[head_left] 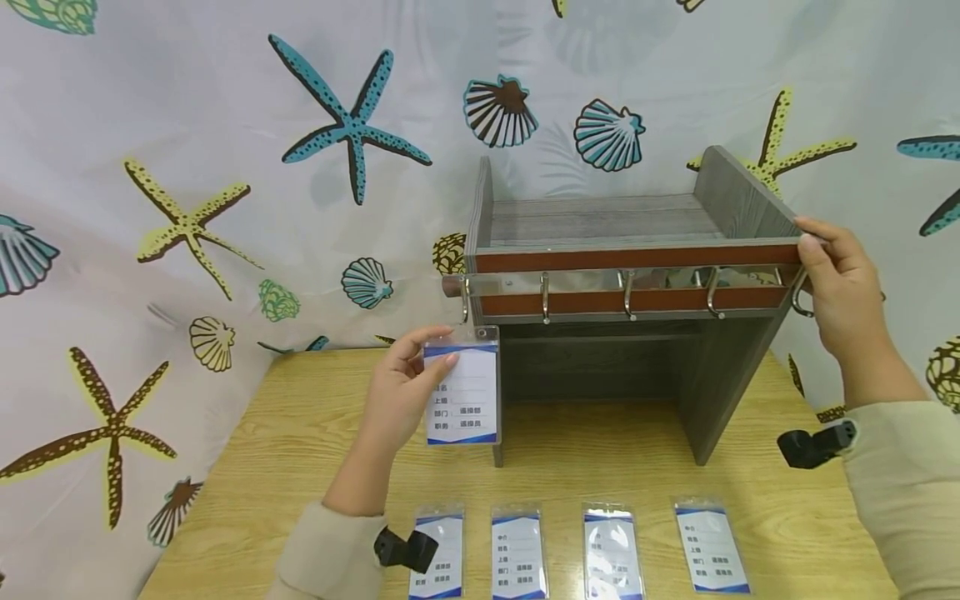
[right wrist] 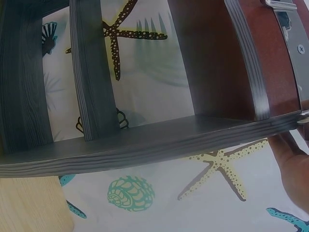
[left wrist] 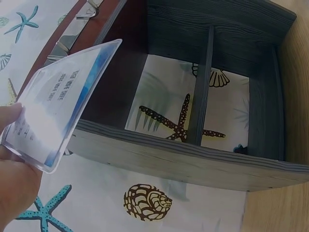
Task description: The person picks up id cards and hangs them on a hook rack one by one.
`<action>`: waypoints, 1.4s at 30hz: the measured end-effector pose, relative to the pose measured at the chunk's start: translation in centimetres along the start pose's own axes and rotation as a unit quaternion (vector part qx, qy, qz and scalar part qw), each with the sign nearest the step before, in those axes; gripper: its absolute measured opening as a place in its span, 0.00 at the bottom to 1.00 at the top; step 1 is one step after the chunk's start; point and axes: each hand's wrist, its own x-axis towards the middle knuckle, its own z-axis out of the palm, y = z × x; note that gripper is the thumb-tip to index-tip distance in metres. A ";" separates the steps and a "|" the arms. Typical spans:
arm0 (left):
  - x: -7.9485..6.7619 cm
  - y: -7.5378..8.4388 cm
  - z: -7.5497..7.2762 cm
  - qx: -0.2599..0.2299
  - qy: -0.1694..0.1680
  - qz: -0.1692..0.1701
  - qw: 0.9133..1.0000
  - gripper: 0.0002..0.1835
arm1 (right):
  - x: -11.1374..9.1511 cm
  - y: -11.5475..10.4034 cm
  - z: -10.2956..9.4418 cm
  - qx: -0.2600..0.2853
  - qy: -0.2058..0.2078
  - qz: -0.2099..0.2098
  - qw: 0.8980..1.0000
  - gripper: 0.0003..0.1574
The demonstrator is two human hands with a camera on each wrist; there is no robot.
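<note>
My left hand (head_left: 401,392) pinches a clear plastic badge holder (head_left: 472,387) with a white and blue card inside, thumb on its front. The badge is upright, just below the leftmost hook (head_left: 464,302) of a metal hook rail; whether they touch I cannot tell. That rail runs across the front of a grey wooden shelf (head_left: 630,218) with red-brown strips. At the shelf's upper right front corner, my right hand (head_left: 847,292) grips the side panel, beside the rightmost hook (head_left: 801,296). In the left wrist view the badge (left wrist: 60,104) is tilted and glare hides part of its print.
On the wooden table (head_left: 315,417) in front of the shelf lie several more badges in a row, from the left one (head_left: 441,550) to the right one (head_left: 712,550). Behind hangs a white cloth (head_left: 247,108) printed with starfish and shells.
</note>
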 end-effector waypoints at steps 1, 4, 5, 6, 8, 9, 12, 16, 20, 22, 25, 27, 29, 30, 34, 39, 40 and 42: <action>0.1 0.0 0.1 -0.006 0.004 0.001 1.000 0.15 | 0.0 0.0 0.0 0.003 0.000 -0.001 1.000 0.21; 0.2 0.0 0.2 -0.021 0.023 0.004 0.999 0.15 | 0.0 0.1 0.2 0.015 -0.004 0.000 1.000 0.20; 0.3 0.0 0.3 -0.025 0.030 0.005 0.999 0.15 | 0.0 0.2 0.2 0.019 -0.004 0.001 1.000 0.20; 0.3 0.0 0.3 -0.032 0.036 0.006 0.999 0.15 | 0.0 0.2 0.3 0.018 -0.005 0.001 1.000 0.20; 0.3 0.0 0.4 -0.039 0.049 0.009 0.998 0.15 | 0.1 0.2 0.4 0.013 -0.005 0.004 1.000 0.20; 0.4 -0.1 0.4 -0.043 0.053 0.011 0.998 0.15 | 0.1 0.2 0.4 0.006 -0.005 0.006 1.000 0.20; 0.5 -0.1 0.5 -0.052 0.056 0.016 0.997 0.15 | 0.0 0.2 0.4 -0.023 -0.004 0.011 1.000 0.20; 0.7 -0.2 0.8 -0.060 0.056 0.023 0.996 0.16 | -0.2 0.1 0.4 -0.040 -0.002 0.016 0.999 0.21; 0.7 -0.2 1.0 -0.063 0.062 0.020 0.996 0.17 | -0.3 0.0 0.3 -0.054 0.002 0.014 0.998 0.22; 0.7 -0.2 1.1 -0.063 0.064 0.018 0.996 0.17 | -0.4 0.0 0.3 -0.056 0.003 0.012 0.998 0.22; 0.7 -0.1 1.2 -0.051 0.066 0.021 0.996 0.17 | -0.4 0.1 0.3 -0.054 0.002 0.012 0.998 0.22; 0.7 0.0 1.3 -0.039 0.064 0.019 0.997 0.17 | -0.4 0.1 0.2 -0.053 0.003 0.012 0.999 0.22; 0.7 0.1 1.3 -0.025 0.064 0.013 0.998 0.17 | -0.4 0.1 0.2 -0.062 0.003 0.010 0.998 0.22; 0.7 0.1 1.3 -0.018 0.064 0.009 0.998 0.18 | -0.4 0.1 0.1 -0.065 0.003 0.009 0.998 0.22; 0.7 0.1 1.3 -0.002 0.064 -0.003 0.998 0.18 | -0.3 0.1 0.1 -0.061 0.001 0.003 0.998 0.21; 0.9 0.0 1.4 0.019 0.065 0.010 0.998 0.17 | -0.2 0.1 0.0 -0.061 0.003 0.003 0.998 0.21; 0.9 0.0 1.4 0.023 0.067 0.014 0.997 0.17 | -0.2 0.0 0.0 -0.071 0.004 0.004 0.997 0.22; 1.0 0.0 1.5 0.029 0.071 0.019 0.997 0.17 | -0.1 0.0 0.1 -0.088 0.007 0.005 0.996 0.22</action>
